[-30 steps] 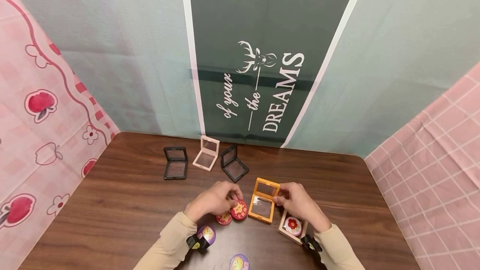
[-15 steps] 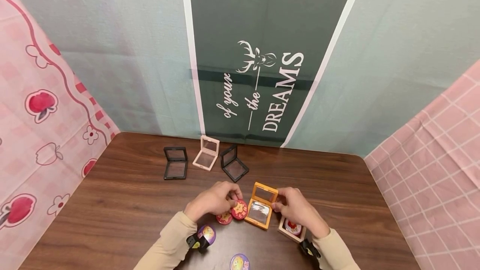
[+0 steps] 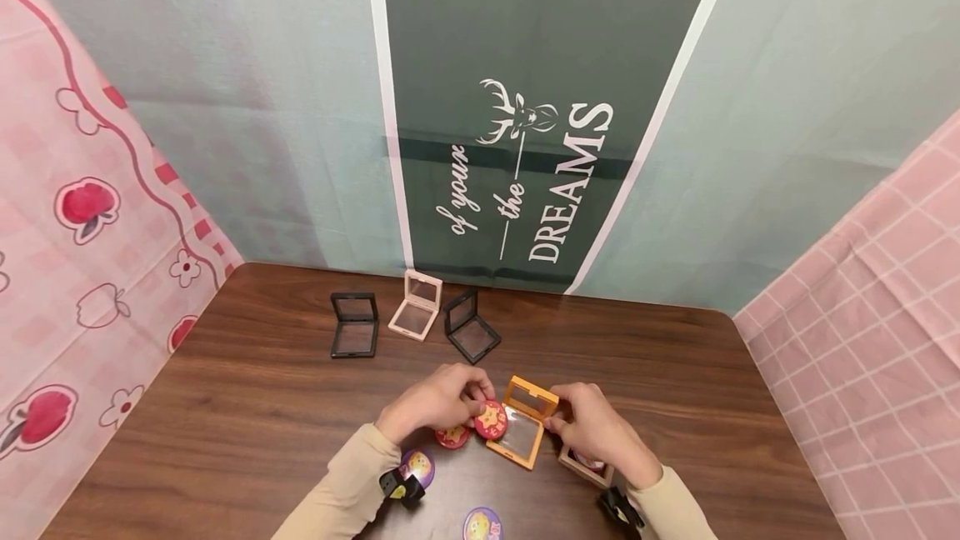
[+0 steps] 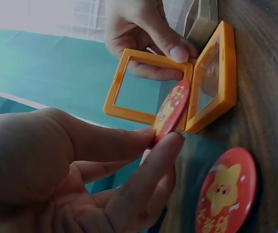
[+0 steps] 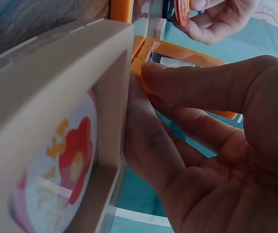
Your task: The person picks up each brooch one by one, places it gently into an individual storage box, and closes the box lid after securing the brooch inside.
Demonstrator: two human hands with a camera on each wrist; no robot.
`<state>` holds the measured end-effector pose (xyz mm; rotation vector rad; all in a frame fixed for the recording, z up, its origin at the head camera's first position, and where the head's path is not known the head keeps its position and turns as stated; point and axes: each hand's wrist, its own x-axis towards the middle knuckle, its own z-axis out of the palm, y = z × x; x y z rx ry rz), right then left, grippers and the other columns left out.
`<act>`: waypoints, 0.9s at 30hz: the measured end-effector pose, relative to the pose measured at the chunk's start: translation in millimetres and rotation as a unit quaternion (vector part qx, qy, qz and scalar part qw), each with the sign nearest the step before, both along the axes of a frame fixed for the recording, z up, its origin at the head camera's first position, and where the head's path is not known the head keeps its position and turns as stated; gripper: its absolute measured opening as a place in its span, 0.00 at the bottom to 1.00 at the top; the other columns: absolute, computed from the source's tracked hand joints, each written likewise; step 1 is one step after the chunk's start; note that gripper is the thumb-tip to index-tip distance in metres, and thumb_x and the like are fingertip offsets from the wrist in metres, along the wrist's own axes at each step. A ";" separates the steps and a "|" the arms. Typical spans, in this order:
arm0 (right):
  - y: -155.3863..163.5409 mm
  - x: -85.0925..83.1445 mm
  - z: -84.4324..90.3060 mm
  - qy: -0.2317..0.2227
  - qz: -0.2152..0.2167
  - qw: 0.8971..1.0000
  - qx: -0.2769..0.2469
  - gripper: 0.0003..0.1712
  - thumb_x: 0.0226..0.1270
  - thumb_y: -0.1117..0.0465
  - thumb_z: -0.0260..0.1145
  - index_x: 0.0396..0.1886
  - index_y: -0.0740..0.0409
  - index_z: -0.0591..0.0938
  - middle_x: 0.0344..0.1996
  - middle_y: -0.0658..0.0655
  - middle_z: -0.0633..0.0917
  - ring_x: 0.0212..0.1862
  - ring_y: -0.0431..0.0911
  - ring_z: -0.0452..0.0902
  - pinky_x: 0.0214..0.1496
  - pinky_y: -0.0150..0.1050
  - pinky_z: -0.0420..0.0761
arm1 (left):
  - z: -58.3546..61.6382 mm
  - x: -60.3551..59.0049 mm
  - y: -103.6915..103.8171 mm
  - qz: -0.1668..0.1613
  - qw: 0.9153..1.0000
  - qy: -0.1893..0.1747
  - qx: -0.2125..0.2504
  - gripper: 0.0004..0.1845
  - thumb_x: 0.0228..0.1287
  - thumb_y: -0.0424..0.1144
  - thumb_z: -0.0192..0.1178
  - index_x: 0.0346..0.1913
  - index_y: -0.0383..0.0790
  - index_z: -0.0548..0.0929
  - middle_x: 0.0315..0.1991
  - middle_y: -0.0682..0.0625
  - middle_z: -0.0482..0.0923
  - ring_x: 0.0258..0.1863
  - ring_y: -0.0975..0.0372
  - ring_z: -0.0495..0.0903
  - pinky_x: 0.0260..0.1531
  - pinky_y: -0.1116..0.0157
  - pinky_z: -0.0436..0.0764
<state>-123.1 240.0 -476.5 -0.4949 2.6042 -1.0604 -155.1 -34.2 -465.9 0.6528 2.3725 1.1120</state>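
Observation:
My left hand (image 3: 448,398) pinches a round red badge (image 3: 491,420) with a yellow star between thumb and fingers. In the left wrist view the tilted badge (image 4: 172,108) stands at the opened orange display frame (image 4: 230,68), partly in front of its lid; whether they touch I cannot tell. My right hand (image 3: 597,430) pinches the orange frame (image 3: 512,456) near its hinge side, with the lid raised. A second red star badge (image 3: 452,437) lies below my left hand. Beneath my right hand sits a beige frame (image 5: 56,63) around a badge with a red flower (image 5: 78,158).
At the back of the wooden table (image 3: 247,373) stand two opened black frames (image 3: 355,354) and an opened pink frame (image 3: 411,333). Two purple badges lie nearer: one purple badge (image 3: 422,467) by my left wrist, another purple badge (image 3: 482,525) at the front edge of view.
My right hand has drawn the orange frame nearer to me and turned it somewhat. My left hand has carried the red badge slightly right, so it now overlaps the frame's left edge in the head view.

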 end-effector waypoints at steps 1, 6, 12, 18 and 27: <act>-0.3 0.3 0.1 0.001 0.000 1.000 0.001 0.06 0.68 0.73 0.71 0.42 0.64 0.86 0.24 0.50 0.84 0.15 0.32 0.70 0.18 0.30 0.73 | -0.9 0.2 0.8 0.002 1.000 -0.008 0.008 0.07 0.70 0.26 0.66 0.42 0.43 0.87 0.33 0.54 0.83 0.31 0.67 0.79 0.33 0.70 0.78; -1.6 1.4 1.0 0.000 -0.001 1.000 0.009 0.08 0.67 0.73 0.72 0.44 0.65 0.86 0.27 0.51 0.85 0.20 0.35 0.75 0.23 0.31 0.77 | -4.6 1.2 6.3 0.016 0.998 -0.037 0.038 0.06 0.70 0.27 0.67 0.43 0.41 0.88 0.34 0.52 0.83 0.30 0.66 0.81 0.31 0.71 0.80; -2.3 1.1 -1.2 -0.003 -0.007 1.000 0.012 0.09 0.67 0.73 0.72 0.45 0.65 0.86 0.27 0.51 0.85 0.21 0.35 0.76 0.24 0.32 0.78 | -10.7 2.7 13.3 0.025 0.997 -0.043 0.050 0.05 0.70 0.26 0.68 0.44 0.39 0.89 0.35 0.52 0.84 0.32 0.67 0.82 0.33 0.72 0.81; -2.1 1.1 -1.9 0.001 -0.008 1.000 0.010 0.09 0.67 0.73 0.72 0.46 0.66 0.86 0.26 0.50 0.84 0.21 0.35 0.75 0.23 0.32 0.77 | -14.3 4.8 18.8 0.033 0.996 -0.042 0.074 0.06 0.67 0.25 0.69 0.43 0.36 0.90 0.35 0.49 0.88 0.30 0.69 0.84 0.32 0.72 0.83; -1.8 1.7 -0.6 0.008 -0.007 1.000 0.014 0.08 0.67 0.72 0.73 0.45 0.65 0.86 0.27 0.50 0.83 0.21 0.35 0.74 0.23 0.31 0.75 | -20.5 14.7 32.0 0.071 0.994 -0.029 0.082 0.05 0.64 0.26 0.71 0.39 0.39 0.91 0.29 0.53 0.87 0.25 0.70 0.81 0.27 0.72 0.79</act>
